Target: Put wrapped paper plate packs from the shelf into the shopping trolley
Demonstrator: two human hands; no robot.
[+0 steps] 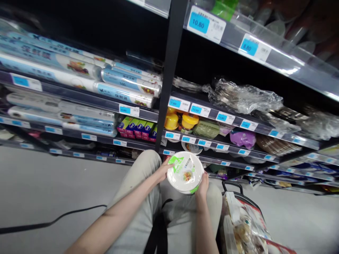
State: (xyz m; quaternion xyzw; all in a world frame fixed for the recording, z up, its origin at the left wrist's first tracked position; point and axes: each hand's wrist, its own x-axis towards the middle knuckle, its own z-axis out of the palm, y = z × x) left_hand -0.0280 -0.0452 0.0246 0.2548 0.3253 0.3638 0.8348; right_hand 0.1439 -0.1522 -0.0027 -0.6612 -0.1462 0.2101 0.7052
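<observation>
A shrink-wrapped pack of round white paper plates (188, 179), with a green printed label, is held between both hands above my knees. My left hand (162, 171) grips its left edge, the thumb lying over the top. On the opposite side my right hand (202, 184) clasps the right edge, its fingers partly hidden behind the pack. Just beyond the pack, a round container with a clear lid (192, 148) sits on a low shelf.
Store shelves with blue price tags (173, 102) stand ahead, holding rolls of cling film (127, 79), purple boxes (137, 128), yellow-lidded tubs (189, 120) and plastic-wrapped metal utensils (238, 95). A basket of packaged goods (242, 225) stands at my right. A black strap (58, 218) crosses the floor at left.
</observation>
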